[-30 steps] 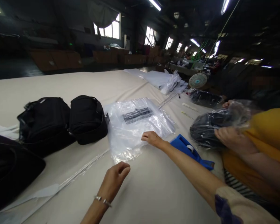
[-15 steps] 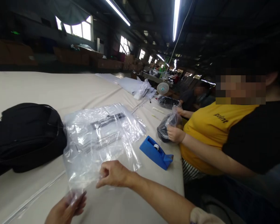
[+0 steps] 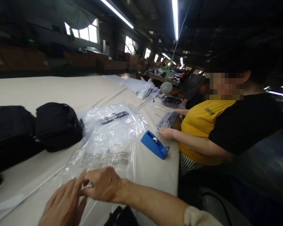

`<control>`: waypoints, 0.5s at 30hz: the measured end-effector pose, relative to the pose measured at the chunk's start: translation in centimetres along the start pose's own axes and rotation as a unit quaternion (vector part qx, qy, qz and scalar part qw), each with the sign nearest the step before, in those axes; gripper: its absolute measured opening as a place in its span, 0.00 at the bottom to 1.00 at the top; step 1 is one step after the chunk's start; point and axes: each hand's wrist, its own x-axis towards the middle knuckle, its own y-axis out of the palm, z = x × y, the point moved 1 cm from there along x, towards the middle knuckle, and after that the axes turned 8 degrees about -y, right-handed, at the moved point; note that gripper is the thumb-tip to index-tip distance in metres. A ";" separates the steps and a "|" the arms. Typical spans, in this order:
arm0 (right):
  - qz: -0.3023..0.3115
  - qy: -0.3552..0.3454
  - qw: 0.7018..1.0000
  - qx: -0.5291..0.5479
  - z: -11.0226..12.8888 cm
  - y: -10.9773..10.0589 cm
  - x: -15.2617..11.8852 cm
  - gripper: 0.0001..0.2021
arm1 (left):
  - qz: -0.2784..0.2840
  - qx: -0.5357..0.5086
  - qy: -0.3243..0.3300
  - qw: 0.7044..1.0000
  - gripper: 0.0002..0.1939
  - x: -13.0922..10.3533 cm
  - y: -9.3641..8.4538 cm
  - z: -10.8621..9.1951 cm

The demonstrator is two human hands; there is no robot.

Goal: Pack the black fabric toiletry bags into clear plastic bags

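Note:
My right hand [image 3: 104,184] is closed in a pinch on the near edge of a clear plastic bag [image 3: 106,144], which lies on a stack of similar bags. Right beside it is my left hand [image 3: 63,202], its fingers stretched out over the bag's near end; the thumb is partly hidden. Dark printing shows through the plastic. Left of the bags sit black fabric bags [image 3: 58,125]. A black object [image 3: 121,216], cut off by the bottom edge, lies close below my right wrist.
A blue tape dispenser [image 3: 154,144] stands right of the stack. Beyond it a co-worker in a yellow and black shirt [image 3: 198,125] handles a plastic-wrapped dark item [image 3: 169,121]. Crumpled white plastic [image 3: 146,89] and a small fan [image 3: 166,88] are farther back on the pale table [image 3: 61,91].
My left hand has come up beside my right, its fingers straightening out of a pinch. The top plastic bag has shifted toward me. The co-worker's near hand has lowered; my view has shifted.

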 end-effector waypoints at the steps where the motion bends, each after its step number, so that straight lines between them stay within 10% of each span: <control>1: 0.030 -0.028 0.999 -0.027 1.1 -0.2 -0.5 0.16 | 0.044 0.032 -0.008 0.998 0.21 0.1 -1.1 -0.9; 7: 0.132 0.070 0.965 -0.214 -1.0 -3.7 -4.4 0.11 | 0.077 0.190 -0.135 0.969 0.22 -3.3 -6.7 -0.7; 12: 0.041 0.142 0.962 -0.231 -7.3 -5.5 -8.5 0.10 | 0.153 0.188 -0.167 0.956 0.20 -11.1 -8.0 2.2; 15: -0.045 0.207 0.949 -0.233 -9.1 -5.9 -9.0 0.11 | 0.154 0.029 -0.340 0.927 0.15 -13.7 -8.4 3.7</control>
